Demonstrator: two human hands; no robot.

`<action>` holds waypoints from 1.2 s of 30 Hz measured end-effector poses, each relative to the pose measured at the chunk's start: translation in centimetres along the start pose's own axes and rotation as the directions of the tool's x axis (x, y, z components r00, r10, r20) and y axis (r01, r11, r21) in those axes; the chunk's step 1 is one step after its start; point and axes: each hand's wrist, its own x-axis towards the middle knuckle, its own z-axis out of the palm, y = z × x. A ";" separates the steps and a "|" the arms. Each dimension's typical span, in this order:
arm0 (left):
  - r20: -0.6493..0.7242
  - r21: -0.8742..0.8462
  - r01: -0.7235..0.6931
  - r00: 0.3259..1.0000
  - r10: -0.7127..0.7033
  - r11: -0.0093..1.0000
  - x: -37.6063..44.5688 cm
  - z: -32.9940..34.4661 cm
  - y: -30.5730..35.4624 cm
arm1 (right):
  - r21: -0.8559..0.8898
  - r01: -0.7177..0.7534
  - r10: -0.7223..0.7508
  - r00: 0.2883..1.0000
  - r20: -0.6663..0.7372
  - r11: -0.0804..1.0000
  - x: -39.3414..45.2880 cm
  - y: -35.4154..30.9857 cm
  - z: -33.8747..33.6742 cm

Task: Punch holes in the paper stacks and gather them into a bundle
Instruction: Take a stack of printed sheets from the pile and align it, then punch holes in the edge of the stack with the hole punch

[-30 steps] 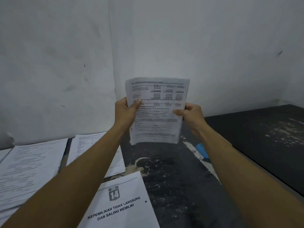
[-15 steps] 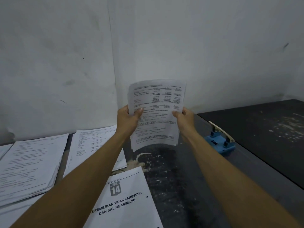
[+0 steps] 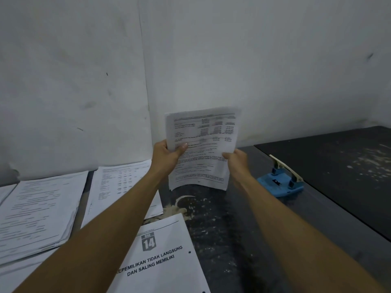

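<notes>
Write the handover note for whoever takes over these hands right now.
Left hand and right hand each grip a side of the held paper stack, upright above the dark table.
Blue hole punch sits on the table to the right, untouched.
Chapter 14 cover sheet lies near, already showing punched holes on its right edge.
Two more stacks lie left; holes not visible.
Left: punch the held stack, check the others, gather all.
</notes>
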 end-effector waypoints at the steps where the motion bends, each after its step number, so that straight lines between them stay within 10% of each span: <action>1: -0.003 -0.005 -0.004 1.000 0.004 1.000 0.2 0.0 0.3 | -0.025 0.023 -0.022 1.000 0.011 0.999 0.1 -0.4 -0.2; 17: 0.038 -0.113 0.113 0.993 -0.109 0.987 -0.2 3.9 2.1 | -0.146 0.054 -0.037 0.992 0.119 0.988 1.1 -4.4 -7.9; 28: 0.044 -0.089 0.370 0.929 -0.367 0.925 -1.1 10.7 -2.2 | -0.489 0.185 -0.298 0.940 -0.163 0.853 4.5 -3.5 -15.1; 36: 0.036 -0.018 0.496 0.868 -0.495 0.868 -1.9 14.9 -5.8 | -0.638 0.124 -0.120 0.991 0.051 0.760 5.5 -0.3 -17.3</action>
